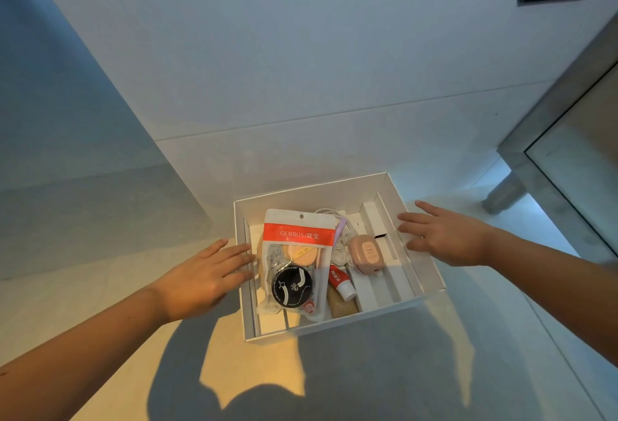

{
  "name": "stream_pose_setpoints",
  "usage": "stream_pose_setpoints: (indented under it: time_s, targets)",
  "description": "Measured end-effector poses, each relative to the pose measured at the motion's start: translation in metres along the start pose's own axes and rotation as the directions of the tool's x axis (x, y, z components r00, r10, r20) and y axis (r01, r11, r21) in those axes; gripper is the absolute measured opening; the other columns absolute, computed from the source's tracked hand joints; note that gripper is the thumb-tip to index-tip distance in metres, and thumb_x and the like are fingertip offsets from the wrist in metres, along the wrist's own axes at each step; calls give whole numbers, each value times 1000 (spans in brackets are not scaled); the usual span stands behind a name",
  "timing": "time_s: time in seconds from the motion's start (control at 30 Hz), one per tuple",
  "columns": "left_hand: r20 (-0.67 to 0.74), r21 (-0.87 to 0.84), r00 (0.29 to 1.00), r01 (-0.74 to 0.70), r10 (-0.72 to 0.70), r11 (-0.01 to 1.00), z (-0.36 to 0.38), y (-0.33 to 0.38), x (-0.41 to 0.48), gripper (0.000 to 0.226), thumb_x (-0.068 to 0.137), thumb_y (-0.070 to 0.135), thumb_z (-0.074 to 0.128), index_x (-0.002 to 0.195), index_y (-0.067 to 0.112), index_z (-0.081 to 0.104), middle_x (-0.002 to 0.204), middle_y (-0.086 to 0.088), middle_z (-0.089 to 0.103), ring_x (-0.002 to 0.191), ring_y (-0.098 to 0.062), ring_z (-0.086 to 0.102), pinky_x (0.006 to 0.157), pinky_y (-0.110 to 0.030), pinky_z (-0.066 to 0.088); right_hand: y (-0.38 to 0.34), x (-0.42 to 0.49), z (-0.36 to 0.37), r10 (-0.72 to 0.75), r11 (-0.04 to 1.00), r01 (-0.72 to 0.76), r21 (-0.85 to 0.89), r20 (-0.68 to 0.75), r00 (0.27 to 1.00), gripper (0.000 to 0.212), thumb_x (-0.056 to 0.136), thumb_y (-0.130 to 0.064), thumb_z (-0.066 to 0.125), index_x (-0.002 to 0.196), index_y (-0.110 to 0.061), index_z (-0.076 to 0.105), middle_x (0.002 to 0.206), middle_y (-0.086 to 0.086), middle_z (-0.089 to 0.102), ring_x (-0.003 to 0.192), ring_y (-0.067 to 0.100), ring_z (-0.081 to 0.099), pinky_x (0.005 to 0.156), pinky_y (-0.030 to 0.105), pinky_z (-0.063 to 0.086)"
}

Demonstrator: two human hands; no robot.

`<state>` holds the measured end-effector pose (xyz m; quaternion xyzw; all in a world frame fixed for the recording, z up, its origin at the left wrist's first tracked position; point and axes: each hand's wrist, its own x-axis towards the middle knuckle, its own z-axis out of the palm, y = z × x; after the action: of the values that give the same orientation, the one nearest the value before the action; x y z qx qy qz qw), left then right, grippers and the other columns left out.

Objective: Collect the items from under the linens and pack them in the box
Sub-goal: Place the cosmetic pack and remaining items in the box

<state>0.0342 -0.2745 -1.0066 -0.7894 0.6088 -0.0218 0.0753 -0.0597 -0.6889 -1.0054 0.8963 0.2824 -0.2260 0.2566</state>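
Fingers of left hand: straight, slightly spread, holding nothing, tips at the left wall of the box; contact cannot be confirmed. Fingers of right hand: likewise straight and empty, tips over the right wall's rim. Box: white card, rectangular, open-topped, lower centre of frame on a pale tiled floor, lying directly between the two hands, each about equally near its own wall; side walls run top to bottom of frame, tilted slightly, so a two-sided lift looks like the next step. Contents, packed: clear plastic pouch, glossy, red-orange header, long axis top to bottom, holding a black round compact and peach sponges; pink rounded case, smooth, to its right; small red-and-white tube below that; white cable coiled toward the back wall; white card dividers along the right side. Linens: none in view. Also noted: metallic table leg, right of frame.
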Motion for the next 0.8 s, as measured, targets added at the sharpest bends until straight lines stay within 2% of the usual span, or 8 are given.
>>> stream_pose_setpoints:
  time_s: [0.07,0.17,0.33,0.47,0.63,0.8]
  targets:
    - [11,10,1000,-11,11,1000,1,1,1,66,37,20,93,100,20,73,109,-8,69,104,-27,64,83,-48,50,0,6,0,-28,999,28,-14,2,1000,38,94,-14,47,131,-19,48,142,10,37,140,27,16,106,43,-18]
    - [27,34,998,-49,48,998,1,1,7,65,32,20,95,93,23,75,103,-7,71,103,-26,65,83,-46,51,-2,13,-2,-56,998,56,-36,14,998,30,95,-10,43,123,-15,54,130,10,46,132,28,28,110,41,-14]
    - [18,26,998,-68,68,997,3,0,10,58,28,19,97,81,24,76,88,-3,73,95,-23,68,82,-40,52,-7,12,-1,-65,998,65,-1,7,998,28,96,-9,44,122,-11,55,128,11,48,127,27,35,115,39,-3]
    - [13,42,997,-77,76,996,5,1,11,47,30,19,96,71,24,75,83,-3,73,92,-23,69,84,-39,51,-12,9,-4,-40,999,39,37,25,999,29,97,-12,43,123,-14,55,126,8,49,124,24,38,114,36,-8]
    - [36,65,994,-104,102,992,3,0,10,44,32,21,95,71,25,74,83,-2,73,92,-22,69,84,-39,51,-21,4,-3,-25,994,28,106,-30,999,25,96,-14,48,119,-14,58,119,9,52,117,22,45,114,36,-6]
    - [53,92,991,-127,122,988,3,1,11,41,33,22,95,67,25,72,80,-1,72,91,-22,69,84,-39,51,-26,3,-8,-19,998,18,66,16,1000,27,95,-13,49,120,-14,58,120,9,51,117,23,43,113,38,-8]
